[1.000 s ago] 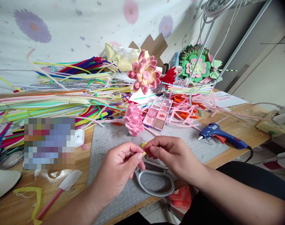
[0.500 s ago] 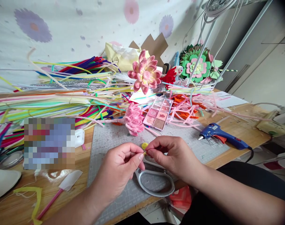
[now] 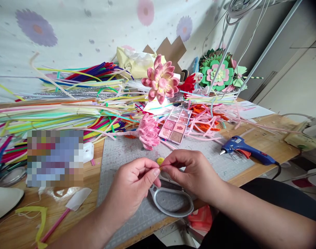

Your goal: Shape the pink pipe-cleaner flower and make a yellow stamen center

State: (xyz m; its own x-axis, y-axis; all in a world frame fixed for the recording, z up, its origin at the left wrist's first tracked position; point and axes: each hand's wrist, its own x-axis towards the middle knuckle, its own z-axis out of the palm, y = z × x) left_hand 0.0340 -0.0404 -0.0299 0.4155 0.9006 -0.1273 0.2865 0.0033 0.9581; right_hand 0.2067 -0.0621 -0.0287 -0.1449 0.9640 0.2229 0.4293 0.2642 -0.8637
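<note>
My left hand (image 3: 137,181) and my right hand (image 3: 185,169) meet over the cutting mat (image 3: 126,152), thumbs and forefingers pinched together. Between the fingertips shows a short bit of yellow pipe cleaner (image 3: 161,168), mostly covered by the fingers. Just beyond them is a small round yellow coil (image 3: 160,161); whether it joins the held bit I cannot tell. Under my hands lie scissors with grey handles (image 3: 170,211), their blades hidden. A pink pipe-cleaner flower (image 3: 148,132) rests on its side past my hands, near a makeup palette (image 3: 175,126).
A blue glue gun (image 3: 248,150) lies at the right. Bundles of coloured pipe cleaners (image 3: 48,116) fill the back left. A finished pink flower (image 3: 161,81) stands behind the palette. A white case (image 3: 88,152) and a pink stick with a white tip (image 3: 56,223) are on the left.
My fingertips have shifted slightly and cover more of the yellow bit. Everything else stays where it was.
</note>
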